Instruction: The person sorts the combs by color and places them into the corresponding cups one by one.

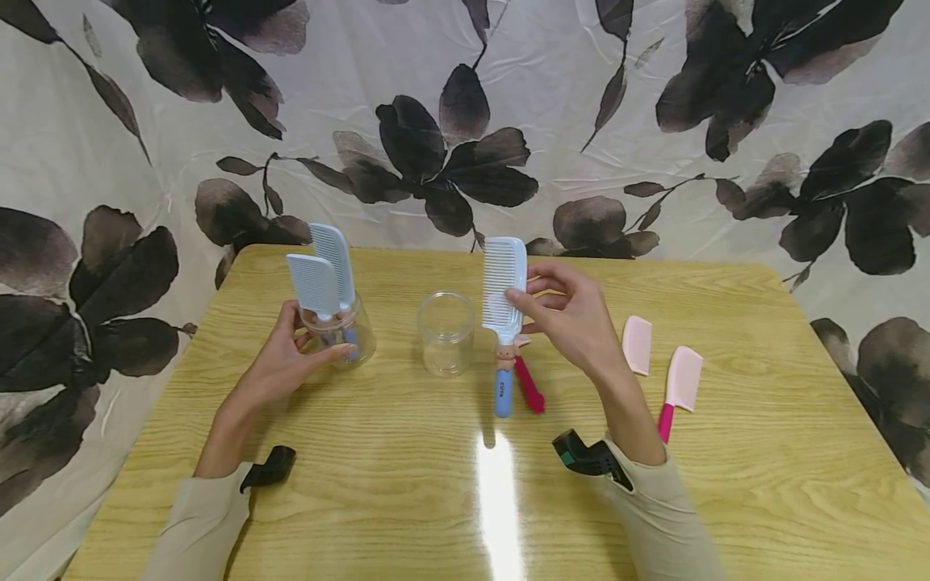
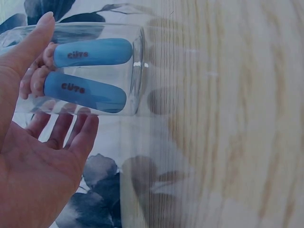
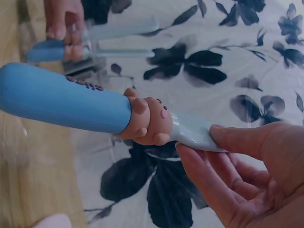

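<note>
My left hand (image 1: pixel 279 363) holds a see-through plastic jar (image 1: pixel 366 343) at the table's left, thumb across its front and fingers around the far side. Two light-blue combs, a nearer one (image 1: pixel 314 284) and a farther one (image 1: pixel 334 258), stand in that jar with their toothed heads up. The left wrist view shows their blue handles (image 2: pixel 88 92) through the wall. My right hand (image 1: pixel 574 319) pinches a third blue comb (image 1: pixel 503 394) by its head, between thumb and fingers. Its handle (image 3: pixel 61 97) points down, with a brown bear figure (image 3: pixel 152 121) at the neck.
A second see-through jar (image 1: pixel 446 355) stands mid-table, left of the held comb. Right of my right hand lie two pink combs, one farther back (image 1: pixel 637 345) and one nearer (image 1: pixel 685 379). Another dark-pink handle (image 1: pixel 530 387) lies partly hidden behind the blue comb. A flowered cloth (image 1: pixel 450 97) hangs behind.
</note>
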Motion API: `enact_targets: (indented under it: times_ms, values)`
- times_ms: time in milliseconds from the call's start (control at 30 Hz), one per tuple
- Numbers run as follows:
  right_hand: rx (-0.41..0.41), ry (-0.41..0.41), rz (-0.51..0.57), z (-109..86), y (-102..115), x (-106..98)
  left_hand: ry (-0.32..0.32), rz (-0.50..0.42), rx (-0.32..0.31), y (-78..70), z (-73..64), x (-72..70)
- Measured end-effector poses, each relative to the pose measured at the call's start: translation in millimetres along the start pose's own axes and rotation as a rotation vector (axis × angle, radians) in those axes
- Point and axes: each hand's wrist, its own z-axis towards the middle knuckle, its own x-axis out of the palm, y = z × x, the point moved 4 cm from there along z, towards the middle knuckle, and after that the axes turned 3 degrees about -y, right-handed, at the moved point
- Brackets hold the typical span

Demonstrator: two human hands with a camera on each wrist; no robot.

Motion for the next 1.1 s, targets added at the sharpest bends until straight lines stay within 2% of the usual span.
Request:
enact_targets:
  times_ms: [333,567,833,1100]
  values:
    - [-0.01,0.029,0.137,8.8,6,25,-0.001,-0.006,0.005,-0.5,-0.7,-1.6]
    - [-0.023,0.033,0.199,14.1,12,42,0.002,-0.01,-0.015,0.7,-0.2,-1.7]
    - [-0.065,-0.01,0.267,18.8,13,55,0.003,-0.008,-0.027,-0.3,-1.8,-1.1]
    - [-0.118,-0.079,0.365,24.7,15,67,-0.002,-0.018,-0.001,-0.6,-0.7,-1.7]
